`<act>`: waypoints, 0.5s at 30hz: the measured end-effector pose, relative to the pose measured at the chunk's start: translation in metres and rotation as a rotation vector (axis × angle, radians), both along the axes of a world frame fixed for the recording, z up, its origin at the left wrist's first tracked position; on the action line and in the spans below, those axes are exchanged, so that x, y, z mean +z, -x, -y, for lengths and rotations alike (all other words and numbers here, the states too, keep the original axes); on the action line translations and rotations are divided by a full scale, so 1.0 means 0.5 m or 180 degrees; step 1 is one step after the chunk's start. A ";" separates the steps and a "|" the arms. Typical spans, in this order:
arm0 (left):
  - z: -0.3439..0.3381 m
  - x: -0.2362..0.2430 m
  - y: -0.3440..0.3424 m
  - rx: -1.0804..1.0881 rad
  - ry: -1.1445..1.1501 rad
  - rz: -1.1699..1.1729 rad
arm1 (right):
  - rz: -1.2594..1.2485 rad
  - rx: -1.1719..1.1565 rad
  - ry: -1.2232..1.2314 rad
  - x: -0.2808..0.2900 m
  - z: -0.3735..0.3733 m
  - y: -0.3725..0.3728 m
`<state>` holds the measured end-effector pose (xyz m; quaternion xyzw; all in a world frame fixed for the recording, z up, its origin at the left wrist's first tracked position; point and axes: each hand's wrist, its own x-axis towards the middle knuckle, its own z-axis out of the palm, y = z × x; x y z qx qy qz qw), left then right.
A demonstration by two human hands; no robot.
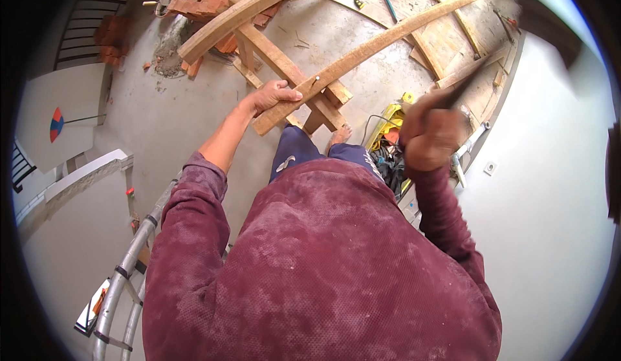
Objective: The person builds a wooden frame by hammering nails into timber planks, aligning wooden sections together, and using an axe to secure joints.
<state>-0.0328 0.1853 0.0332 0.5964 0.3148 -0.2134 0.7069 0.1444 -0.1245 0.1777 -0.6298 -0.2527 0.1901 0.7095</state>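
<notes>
Head view, left hand (275,96) gripping one plank (381,44), right hand (430,134) fisted

Left hand (275,94) grips a long wooden batten (381,41) near a nail (317,78) — right hand (430,131) raised, clenching a blurred hammer (462,89).

- A building site inside an unfinished house is shown.
- A bare concrete floor (194,121) is seen, strewn with timber planks (259,5).
- Broken red bricks (200,2) are piled beside rubble.
- Formwork boards (446,37) are laid along a plain white wall (550,167).
</notes>
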 end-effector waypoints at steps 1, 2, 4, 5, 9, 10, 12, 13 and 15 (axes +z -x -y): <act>0.000 0.003 -0.001 -0.0060 -0.0074 -0.0129 | -0.0249 -0.0324 -0.0594 0.002 0.003 -0.004; 0.001 0.006 -0.002 -0.0039 -0.0163 -0.0191 | -0.0226 -0.0404 -0.1251 0.007 -0.003 -0.002; 0.004 0.010 -0.003 0.0001 -0.0087 -0.0226 | -0.0074 -0.0142 -0.0598 -0.010 -0.006 0.020; 0.003 0.011 -0.005 0.0025 -0.0148 -0.0124 | 0.0613 0.0319 0.0998 -0.031 -0.005 0.039; 0.005 0.013 -0.007 0.0094 -0.0211 -0.0107 | 0.0758 0.1154 0.2263 -0.076 -0.007 0.069; 0.003 0.014 -0.007 0.0057 -0.0235 -0.0111 | 0.0843 0.0935 0.1973 -0.076 -0.005 0.057; 0.002 0.010 -0.007 -0.0041 -0.0230 -0.0227 | 0.0622 0.0433 0.1140 -0.042 0.004 0.018; 0.004 0.006 -0.007 0.0056 -0.0186 -0.0110 | 0.0325 0.0080 0.0542 -0.025 0.005 -0.007; 0.005 0.002 -0.004 0.0153 -0.0066 -0.0110 | -0.0358 -0.0356 -0.0999 -0.006 -0.001 -0.022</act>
